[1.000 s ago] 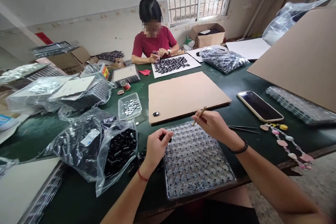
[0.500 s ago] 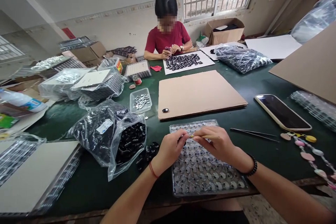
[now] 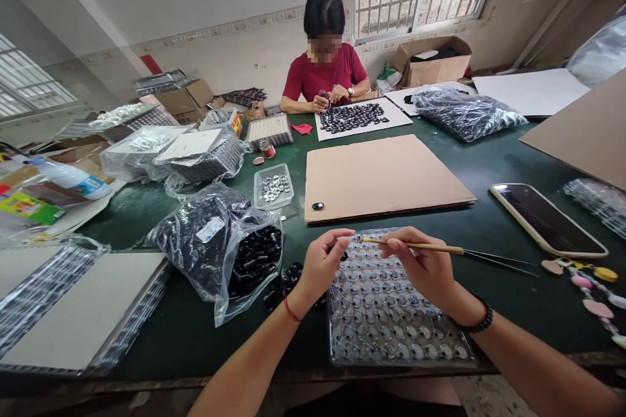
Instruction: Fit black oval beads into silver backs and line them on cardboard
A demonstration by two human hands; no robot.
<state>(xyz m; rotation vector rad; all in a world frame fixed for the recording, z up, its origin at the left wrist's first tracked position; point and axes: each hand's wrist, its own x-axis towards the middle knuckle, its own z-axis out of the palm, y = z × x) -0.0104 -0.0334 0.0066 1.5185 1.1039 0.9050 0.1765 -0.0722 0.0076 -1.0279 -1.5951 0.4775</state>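
Stick [image 3: 420,246] was grasped nearly level by the fingers of the right hand [image 3: 429,270] above the far part of the clear tray [image 3: 391,361] on the worktop [image 3: 205,339], its yellowish tip directed toward the left hand [image 3: 320,266], by whose fingers a small black piece [image 3: 345,256], partly hidden, appeared to be pinched. No contact between tip and piece could be confirmed; steadiness was judged to be best secured by a light grip close to the tip, wrists kept low, and the piece turned so that its face could be seen throughout.
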